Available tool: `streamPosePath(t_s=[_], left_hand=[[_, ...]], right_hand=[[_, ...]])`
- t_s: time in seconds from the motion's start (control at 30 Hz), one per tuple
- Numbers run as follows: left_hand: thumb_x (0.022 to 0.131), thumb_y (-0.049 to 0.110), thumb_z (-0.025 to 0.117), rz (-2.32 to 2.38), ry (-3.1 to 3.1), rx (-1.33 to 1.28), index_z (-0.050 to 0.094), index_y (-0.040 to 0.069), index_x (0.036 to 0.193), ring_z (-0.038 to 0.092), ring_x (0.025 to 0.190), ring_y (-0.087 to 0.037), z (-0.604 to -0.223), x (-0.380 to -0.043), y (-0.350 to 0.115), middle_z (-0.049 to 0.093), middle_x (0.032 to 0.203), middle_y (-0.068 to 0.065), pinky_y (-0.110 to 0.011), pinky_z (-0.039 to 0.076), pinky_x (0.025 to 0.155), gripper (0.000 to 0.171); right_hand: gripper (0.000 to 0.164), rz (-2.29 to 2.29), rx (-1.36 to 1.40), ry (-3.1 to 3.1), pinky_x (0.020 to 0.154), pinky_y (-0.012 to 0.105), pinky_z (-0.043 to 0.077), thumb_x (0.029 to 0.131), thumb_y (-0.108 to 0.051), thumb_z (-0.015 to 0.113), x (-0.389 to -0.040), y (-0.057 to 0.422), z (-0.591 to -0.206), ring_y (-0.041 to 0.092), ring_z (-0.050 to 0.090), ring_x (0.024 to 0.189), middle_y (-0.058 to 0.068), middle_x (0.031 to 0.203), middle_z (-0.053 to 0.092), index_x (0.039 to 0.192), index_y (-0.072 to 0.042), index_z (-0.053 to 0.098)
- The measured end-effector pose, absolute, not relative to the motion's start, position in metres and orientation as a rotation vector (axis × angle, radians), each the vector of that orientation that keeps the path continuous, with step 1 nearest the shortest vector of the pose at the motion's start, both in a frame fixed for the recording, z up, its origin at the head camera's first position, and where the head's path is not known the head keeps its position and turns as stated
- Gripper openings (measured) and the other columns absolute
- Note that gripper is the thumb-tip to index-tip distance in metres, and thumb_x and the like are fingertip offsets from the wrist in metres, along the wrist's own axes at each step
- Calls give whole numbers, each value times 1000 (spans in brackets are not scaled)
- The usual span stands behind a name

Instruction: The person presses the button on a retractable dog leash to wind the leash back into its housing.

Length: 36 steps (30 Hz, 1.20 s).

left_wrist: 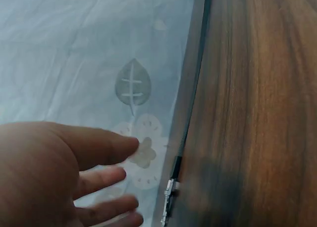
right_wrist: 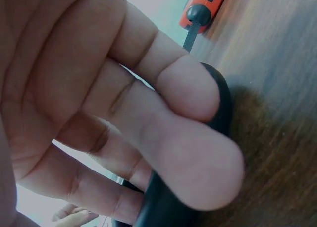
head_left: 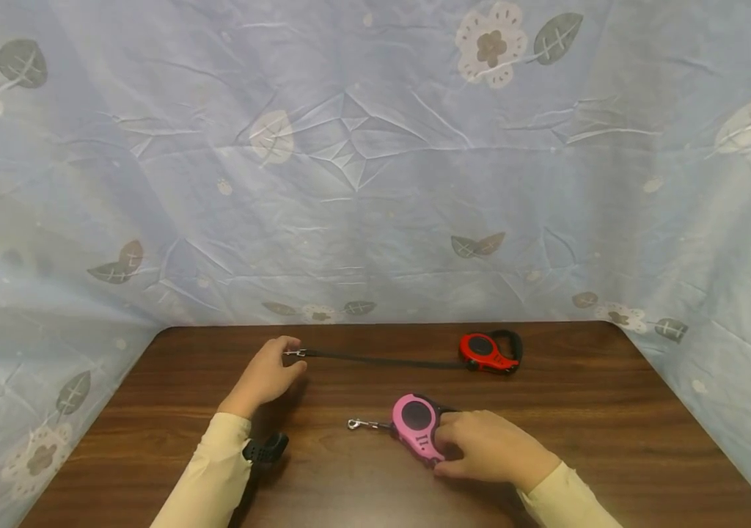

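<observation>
Nearby, a pink leash (head_left: 415, 434) lies on the brown table (head_left: 349, 491), its disc dark, its silver clip (head_left: 362, 424) pointing left. Most of its black handle (right_wrist: 168, 204) is hidden by the right hand (head_left: 484, 449), whose fingers curl round it, back upward. Farther out, the left hand (head_left: 268, 375) extends forward, thumb and fingers parted beside a metal clip (head_left: 296, 353); whether they touch is hard to tell. A dark strap (head_left: 382, 360) joins that clip to a red leash (head_left: 491, 356) near the back edge, before a flowered cloth (head_left: 349, 220).
</observation>
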<state>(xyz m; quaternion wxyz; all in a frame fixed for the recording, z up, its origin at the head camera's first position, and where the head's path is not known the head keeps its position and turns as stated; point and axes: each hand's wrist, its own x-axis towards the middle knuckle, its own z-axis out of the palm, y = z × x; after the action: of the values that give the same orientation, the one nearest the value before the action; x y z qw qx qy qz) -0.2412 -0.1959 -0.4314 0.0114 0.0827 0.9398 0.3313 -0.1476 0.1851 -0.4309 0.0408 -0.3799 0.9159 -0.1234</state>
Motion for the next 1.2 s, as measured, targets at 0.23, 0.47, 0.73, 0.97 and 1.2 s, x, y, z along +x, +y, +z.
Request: streamPosePath(t_s=[0.23,0.47,0.73,0.97,1.2], left_hand=[[103,23,59,772,2964,18,36,1,158,38,135,-60,-437,-250,-188,33,154,-37,-73,33,104,64],[104,13,54,818,2947,39,29,0,160,32,139,-62,-443,-257,-185,26,157,-39,-71,38,106,63],[102,9,59,669,3029,48,56,-4,142,61,110,-52,-449,-259,-180,45,141,-35,-60,53,89,42],[98,10,67,606,3097,11,72,5,91,61,77,-30,-443,-254,-179,62,112,-23,-48,54,66,10],[101,11,64,502,3036,122,65,7,82,53,86,-32,-441,-247,-172,55,104,-19,-43,48,67,19]], right_hand=[[24,-426,-1141,2841,59,21,40,86,-43,81,-145,187,-427,0,43,66,-16,84,45,86,-27,63],[20,-405,-1252,2914,57,19,38,88,-41,79,-143,186,-423,-2,41,64,-16,80,47,84,-28,65],[18,-416,-1343,2966,54,16,33,92,-39,77,-140,184,-419,-4,37,61,-15,77,50,83,-28,65],[16,-411,-1361,2953,54,16,33,93,-36,76,-140,184,-419,-4,37,61,-14,77,51,84,-27,66],[16,-398,-1382,2953,53,15,32,93,-34,76,-141,184,-419,-4,36,61,-14,77,50,84,-25,66]])
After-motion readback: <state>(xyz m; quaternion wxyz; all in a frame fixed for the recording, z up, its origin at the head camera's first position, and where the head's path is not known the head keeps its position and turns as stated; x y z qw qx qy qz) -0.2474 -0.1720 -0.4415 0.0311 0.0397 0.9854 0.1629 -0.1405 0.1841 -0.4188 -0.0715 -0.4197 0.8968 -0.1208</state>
